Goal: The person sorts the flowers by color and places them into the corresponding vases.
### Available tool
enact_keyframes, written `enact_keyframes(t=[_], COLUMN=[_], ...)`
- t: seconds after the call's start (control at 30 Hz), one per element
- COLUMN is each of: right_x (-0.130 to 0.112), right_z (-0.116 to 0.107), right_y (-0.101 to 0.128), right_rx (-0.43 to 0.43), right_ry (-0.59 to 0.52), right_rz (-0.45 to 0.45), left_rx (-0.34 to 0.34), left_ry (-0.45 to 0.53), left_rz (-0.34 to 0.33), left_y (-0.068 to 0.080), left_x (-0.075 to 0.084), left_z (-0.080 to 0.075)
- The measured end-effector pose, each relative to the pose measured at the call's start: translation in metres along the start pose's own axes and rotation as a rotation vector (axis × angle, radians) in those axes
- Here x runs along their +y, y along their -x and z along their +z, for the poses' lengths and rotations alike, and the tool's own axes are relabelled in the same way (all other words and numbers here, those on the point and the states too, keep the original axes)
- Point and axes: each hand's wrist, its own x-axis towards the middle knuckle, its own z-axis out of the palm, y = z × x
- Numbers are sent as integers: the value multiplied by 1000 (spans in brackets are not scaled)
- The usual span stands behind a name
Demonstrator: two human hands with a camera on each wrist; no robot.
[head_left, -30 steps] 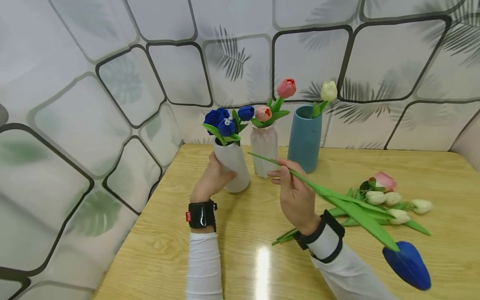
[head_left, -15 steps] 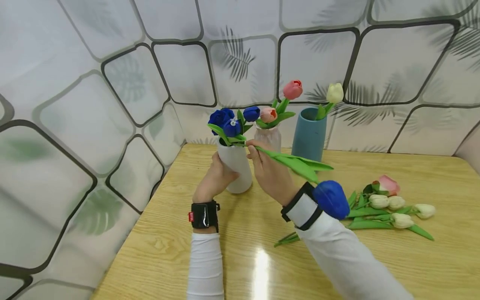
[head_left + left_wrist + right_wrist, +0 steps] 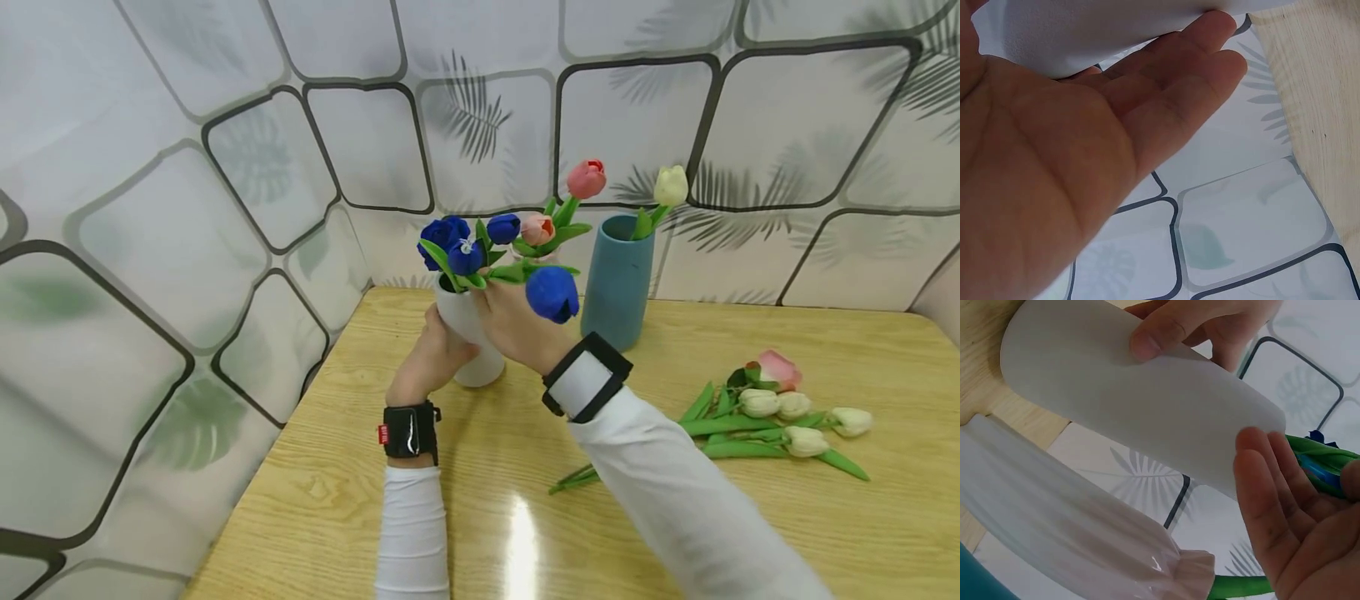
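My left hand (image 3: 431, 354) grips a white vase (image 3: 471, 333) that holds several blue tulips (image 3: 450, 242). In the left wrist view its palm (image 3: 1085, 144) lies against the vase wall (image 3: 1085, 31). My right hand (image 3: 510, 321) holds a blue tulip (image 3: 552, 293) by its green stem, the stem end at the vase mouth and the bloom tipped out to the right. In the right wrist view the stem (image 3: 1322, 459) runs behind my right fingers (image 3: 1272, 506), beside the white vase (image 3: 1135, 406).
Behind my right hand stand a pale pink ribbed vase (image 3: 1066, 531) with pink tulips (image 3: 585, 177) and a teal vase (image 3: 617, 279) with a cream tulip (image 3: 670, 185). Several loose tulips (image 3: 780, 410) lie on the wooden table (image 3: 315, 500) at the right. Patterned walls enclose the back and left.
My right hand has swung the blue tulip up and left, from low over the table to the white vase's mouth. My left hand has stayed on the vase.
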Motion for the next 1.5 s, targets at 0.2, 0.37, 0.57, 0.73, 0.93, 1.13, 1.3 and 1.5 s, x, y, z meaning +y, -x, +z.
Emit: enact_keyframes(t=[0.2, 0.37, 0.57, 0.73, 0.93, 1.13, 1.3, 1.5], right_x=[-4, -4, -6, -7, -7, -7, -8, -10], right_z=[5, 8, 8, 8, 13, 17, 28, 46], right_y=[0, 8, 15, 16, 5, -4, -7, 2], right_rx=[-126, -71, 95, 132, 109, -51, 2, 222], right_ry=[-329, -507, -491, -503, -418, -339, -326, -464], right_rz=[219, 357, 387, 394, 370, 415, 409, 389], left_rx=[-14, -12, -3, 3, 12, -3, -12, -19], left_ry=[7, -3, -14, -20, -36, -25, -47, -61], left_rz=[20, 52, 51, 54, 54, 63, 71, 99], left_y=[1, 0, -1, -2, -2, -1, -2, -4], left_x=[-1, 1, 1, -2, -3, 0, 0, -3], left_z=[1, 2, 1, 1, 1, 1, 2, 2])
